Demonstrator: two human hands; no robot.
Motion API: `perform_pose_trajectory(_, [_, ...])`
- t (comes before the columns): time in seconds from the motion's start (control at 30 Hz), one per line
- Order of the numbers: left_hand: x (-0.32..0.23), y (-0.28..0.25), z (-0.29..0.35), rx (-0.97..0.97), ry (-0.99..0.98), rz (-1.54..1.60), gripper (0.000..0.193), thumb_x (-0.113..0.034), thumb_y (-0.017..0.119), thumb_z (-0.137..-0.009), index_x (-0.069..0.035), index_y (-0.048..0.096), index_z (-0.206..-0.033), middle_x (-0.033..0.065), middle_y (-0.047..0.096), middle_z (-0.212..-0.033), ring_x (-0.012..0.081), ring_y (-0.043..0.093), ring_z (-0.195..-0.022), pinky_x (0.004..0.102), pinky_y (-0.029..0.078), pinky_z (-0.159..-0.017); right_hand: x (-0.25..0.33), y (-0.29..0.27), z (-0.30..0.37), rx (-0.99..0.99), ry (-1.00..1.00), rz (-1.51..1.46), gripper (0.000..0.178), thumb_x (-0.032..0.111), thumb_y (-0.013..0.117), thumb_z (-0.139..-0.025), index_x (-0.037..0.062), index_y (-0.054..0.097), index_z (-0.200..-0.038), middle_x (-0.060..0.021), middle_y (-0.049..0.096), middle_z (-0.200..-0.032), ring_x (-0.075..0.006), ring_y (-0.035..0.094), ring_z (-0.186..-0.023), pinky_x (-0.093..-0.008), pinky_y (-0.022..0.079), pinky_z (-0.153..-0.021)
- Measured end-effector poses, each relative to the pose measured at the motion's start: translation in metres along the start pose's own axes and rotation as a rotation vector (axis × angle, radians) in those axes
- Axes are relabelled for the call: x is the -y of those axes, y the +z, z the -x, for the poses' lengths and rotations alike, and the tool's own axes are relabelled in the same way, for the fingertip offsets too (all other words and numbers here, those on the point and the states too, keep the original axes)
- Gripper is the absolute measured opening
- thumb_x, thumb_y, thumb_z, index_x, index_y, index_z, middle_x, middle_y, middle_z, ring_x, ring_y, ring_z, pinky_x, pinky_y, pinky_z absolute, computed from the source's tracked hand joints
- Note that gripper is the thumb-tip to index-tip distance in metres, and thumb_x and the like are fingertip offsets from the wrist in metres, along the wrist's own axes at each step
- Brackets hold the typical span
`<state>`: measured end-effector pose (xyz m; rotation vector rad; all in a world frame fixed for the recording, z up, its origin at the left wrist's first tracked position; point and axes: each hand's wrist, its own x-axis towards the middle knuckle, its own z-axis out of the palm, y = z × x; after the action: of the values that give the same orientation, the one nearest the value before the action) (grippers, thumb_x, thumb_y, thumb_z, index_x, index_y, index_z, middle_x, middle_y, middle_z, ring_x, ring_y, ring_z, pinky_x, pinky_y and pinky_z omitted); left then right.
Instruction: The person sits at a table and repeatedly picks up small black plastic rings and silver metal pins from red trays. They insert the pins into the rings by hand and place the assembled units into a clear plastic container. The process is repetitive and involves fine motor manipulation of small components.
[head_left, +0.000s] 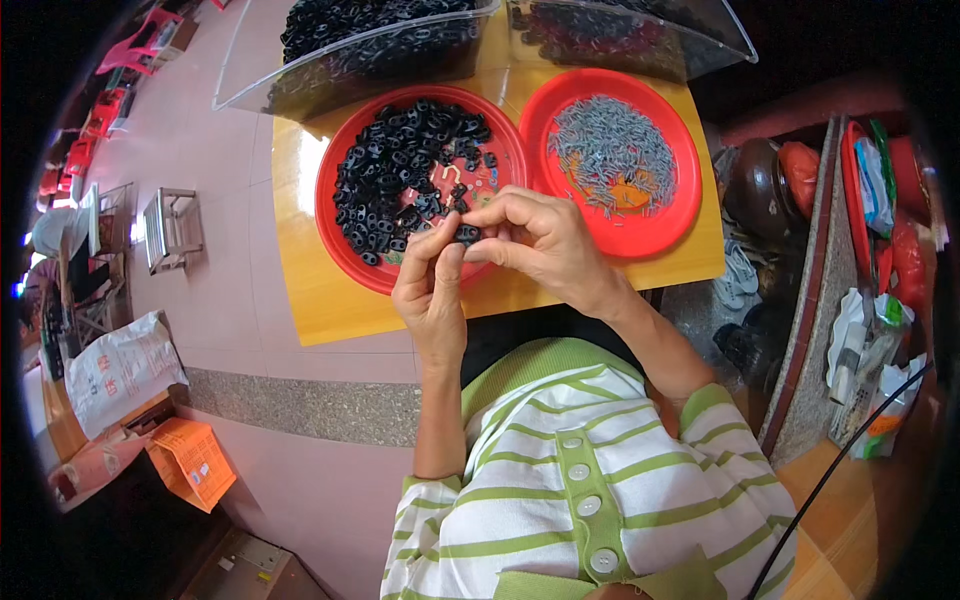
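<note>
Both hands meet over the near edge of a red plate (pixel 323 205) heaped with small black plastic pieces (pixel 385 170), each with two round holes. Between the fingertips sits one such black piece (pixel 466 234). My left hand (pixel 436 285) pinches it from the left, thumb and fingers pressed together. From the right, my right hand (pixel 540 240) closes thumb and forefinger on the same piece. Whether a pin is also in the fingers is too small to tell. Just beyond my right hand, a second red plate (pixel 683 215) holds many thin grey metal pins (pixel 615 150).
Two clear plastic bins (pixel 370 60) of black pieces stand along the far side of the yellow table (pixel 300 290). On the left are an orange crate (pixel 192 465), a white sack (pixel 125 370) and a small metal stool (pixel 170 228). A brown jar (pixel 755 180) stands to the right.
</note>
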<state>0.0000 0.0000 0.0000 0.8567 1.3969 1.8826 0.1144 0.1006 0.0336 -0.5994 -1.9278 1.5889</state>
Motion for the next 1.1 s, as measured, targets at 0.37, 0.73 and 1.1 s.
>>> perform_pose_trajectory(0.37, [-0.003,0.003,0.014,-0.008,0.126,0.043,0.009,-0.003,0.055,-0.089,0.001,0.060,-0.097,0.0067,0.056,-0.095,0.0112,0.052,-0.082,0.0224,0.043,-0.074,0.005,0.009,0.017,0.001,0.091,-0.163,0.019,0.010,0.068,-0.082,-0.0011,0.059,-0.095,-0.0030,0.058,-0.078,-0.0063,0.058,-0.071,-0.0226,0.048,-0.059])
perform_pose_trajectory(0.73, [0.007,0.002,-0.008,0.037,0.255,-0.325,0.015,0.001,0.057,-0.087,0.001,0.061,-0.102,0.0064,0.058,-0.090,0.0100,0.056,-0.070,0.0208,0.045,-0.059,-0.006,-0.003,0.004,0.022,0.246,-0.368,0.017,0.007,0.063,-0.086,-0.0007,0.060,-0.100,-0.0016,0.062,-0.086,-0.0051,0.058,-0.075,-0.0219,0.051,-0.062])
perform_pose_trajectory(1.1, [0.001,0.014,-0.057,0.017,0.045,-0.932,0.013,-0.005,0.066,-0.080,-0.001,0.063,-0.092,0.0115,0.055,-0.084,0.0254,0.057,-0.075,0.0347,0.046,-0.065,0.018,-0.181,-0.102,-0.759,-0.312,0.879,0.024,0.006,0.063,-0.082,0.0024,0.064,-0.106,-0.0032,0.060,-0.082,-0.0075,0.048,-0.062,-0.0234,0.040,-0.057])
